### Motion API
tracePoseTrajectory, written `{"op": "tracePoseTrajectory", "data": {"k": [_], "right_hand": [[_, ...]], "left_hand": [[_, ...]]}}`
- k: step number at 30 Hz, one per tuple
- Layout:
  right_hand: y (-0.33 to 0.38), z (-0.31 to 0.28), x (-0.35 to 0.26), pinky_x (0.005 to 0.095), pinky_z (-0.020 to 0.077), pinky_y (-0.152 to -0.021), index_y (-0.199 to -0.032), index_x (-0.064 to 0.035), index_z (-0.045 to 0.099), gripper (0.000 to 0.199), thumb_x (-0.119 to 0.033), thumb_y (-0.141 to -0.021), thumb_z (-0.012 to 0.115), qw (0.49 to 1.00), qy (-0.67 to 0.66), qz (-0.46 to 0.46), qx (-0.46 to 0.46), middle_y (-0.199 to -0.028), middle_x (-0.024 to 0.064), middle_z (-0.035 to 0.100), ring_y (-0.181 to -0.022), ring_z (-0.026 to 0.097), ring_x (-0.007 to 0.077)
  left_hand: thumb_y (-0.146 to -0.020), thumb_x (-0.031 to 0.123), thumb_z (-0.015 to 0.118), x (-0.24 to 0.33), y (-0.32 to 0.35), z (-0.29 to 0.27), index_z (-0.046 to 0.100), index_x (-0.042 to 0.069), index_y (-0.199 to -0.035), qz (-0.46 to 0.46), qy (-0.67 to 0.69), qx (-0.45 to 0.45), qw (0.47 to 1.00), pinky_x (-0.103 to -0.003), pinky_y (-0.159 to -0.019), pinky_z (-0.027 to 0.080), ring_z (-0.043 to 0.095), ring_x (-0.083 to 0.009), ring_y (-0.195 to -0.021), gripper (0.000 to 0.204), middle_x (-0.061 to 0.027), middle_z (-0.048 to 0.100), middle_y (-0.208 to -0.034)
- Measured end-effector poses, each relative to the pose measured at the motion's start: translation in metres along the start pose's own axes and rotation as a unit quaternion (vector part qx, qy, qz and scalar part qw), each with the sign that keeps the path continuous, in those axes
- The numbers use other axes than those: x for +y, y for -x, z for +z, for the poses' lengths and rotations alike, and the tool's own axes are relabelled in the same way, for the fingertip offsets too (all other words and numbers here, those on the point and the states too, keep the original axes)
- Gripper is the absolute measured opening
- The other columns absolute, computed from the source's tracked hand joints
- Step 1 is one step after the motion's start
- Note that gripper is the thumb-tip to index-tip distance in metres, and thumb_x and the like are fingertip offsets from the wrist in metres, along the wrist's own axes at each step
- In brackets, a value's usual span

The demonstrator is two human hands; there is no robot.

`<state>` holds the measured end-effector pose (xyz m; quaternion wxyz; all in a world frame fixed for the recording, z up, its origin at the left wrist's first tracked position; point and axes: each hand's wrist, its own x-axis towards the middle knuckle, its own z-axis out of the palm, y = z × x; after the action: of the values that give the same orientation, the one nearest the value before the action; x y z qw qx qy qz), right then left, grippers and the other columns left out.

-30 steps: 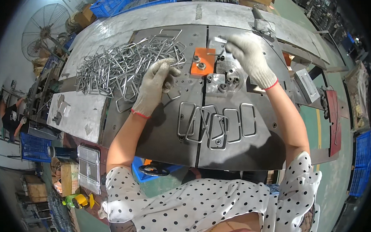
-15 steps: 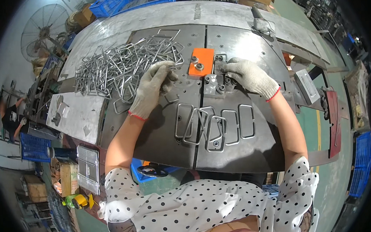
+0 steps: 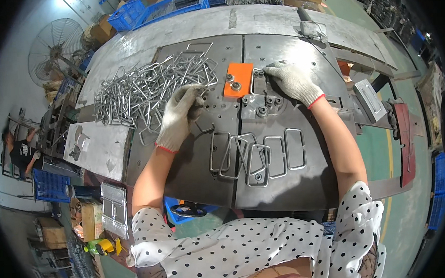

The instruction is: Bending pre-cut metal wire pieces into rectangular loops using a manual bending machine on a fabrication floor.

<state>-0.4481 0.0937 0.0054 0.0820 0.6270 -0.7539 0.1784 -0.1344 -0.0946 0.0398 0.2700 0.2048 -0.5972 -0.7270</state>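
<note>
My left hand (image 3: 181, 113), in a pale knitted glove with a red cuff edge, is closed beside the right edge of a heap of bent wire rings (image 3: 144, 90). Its fingertips are pinched together; what they hold, if anything, is too small to make out. My right hand (image 3: 294, 84), gloved alike, reaches over the far right side of a steel fixture block (image 3: 255, 107) with its fingers stretched out. By those fingertips a wire ring (image 3: 252, 82) stands in the fixture, next to an orange plate (image 3: 238, 78) with bolts. Several rectangular wire rings (image 3: 295, 149) lie nearer me, some overlapping.
The steel table (image 3: 194, 178) has a seam and bolt holes. A grey metal box (image 3: 369, 101) sits at its right. Blue crates (image 3: 170, 8) stand beyond the far edge, and a large fan (image 3: 56, 52) is at far left. Another person (image 3: 22, 152) works at the left.
My right hand has moved away from the front bolts of the fixture to its far right side, uncovering more of the block. My left hand has shifted slightly left and nearer me.
</note>
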Motion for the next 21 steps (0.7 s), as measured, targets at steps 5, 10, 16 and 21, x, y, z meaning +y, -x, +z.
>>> {"op": "tracePoseTrajectory", "data": {"k": [5,10,16,21], "right_hand": [[0.003,0.003,-0.001,0.0489,0.0535,-0.096,-0.129,-0.01,0.07,0.034,-0.014,-0.096,0.059,0.997,-0.046,0.054,0.022,-0.114,0.0184,0.071,-0.108,0.068,0.0388],[-0.003,0.001,-0.006,0.0482,0.0539,-0.096,-0.127,-0.0105,0.071,0.035,-0.013,-0.095,0.059,0.994,-0.076,0.072,0.024,-0.114,0.0177,0.071,-0.109,0.067,0.038],[-0.001,0.006,-0.002,0.0478,0.0541,-0.098,-0.123,-0.0109,0.074,0.034,-0.013,-0.095,0.057,0.998,-0.018,0.053,0.002,-0.115,0.0155,0.071,-0.113,0.066,0.0376],[0.001,0.015,0.002,0.048,0.0552,-0.095,-0.122,-0.0135,0.075,0.034,-0.013,-0.093,0.057,0.997,-0.012,0.069,0.045,-0.115,0.0135,0.071,-0.111,0.067,0.0365]], "left_hand": [[-0.109,0.02,0.058,-0.001,-0.005,-0.003,0.065,0.004,-0.125,-0.018,-0.007,0.011,1.0,-0.023,-0.056,0.041,0.054,-0.0071,-0.065,0.024,0.0001,0.065,-0.086],[-0.109,0.019,0.058,-0.003,-0.006,-0.004,0.063,0.003,-0.126,-0.021,-0.011,0.022,0.999,-0.023,-0.055,0.04,0.052,-0.0076,-0.064,0.025,-0.0012,0.063,-0.086],[-0.111,0.025,0.055,0.004,-0.002,0.002,0.063,0.003,-0.125,-0.002,-0.031,0.05,0.998,-0.024,-0.056,0.041,0.054,-0.009,-0.066,0.027,-0.0014,0.062,-0.087],[-0.111,0.029,0.054,0.02,-0.022,0.021,0.064,0.002,-0.123,0.031,-0.04,-0.033,0.998,-0.023,-0.061,0.044,0.056,-0.0099,-0.07,0.03,-0.0015,0.061,-0.086]]}}
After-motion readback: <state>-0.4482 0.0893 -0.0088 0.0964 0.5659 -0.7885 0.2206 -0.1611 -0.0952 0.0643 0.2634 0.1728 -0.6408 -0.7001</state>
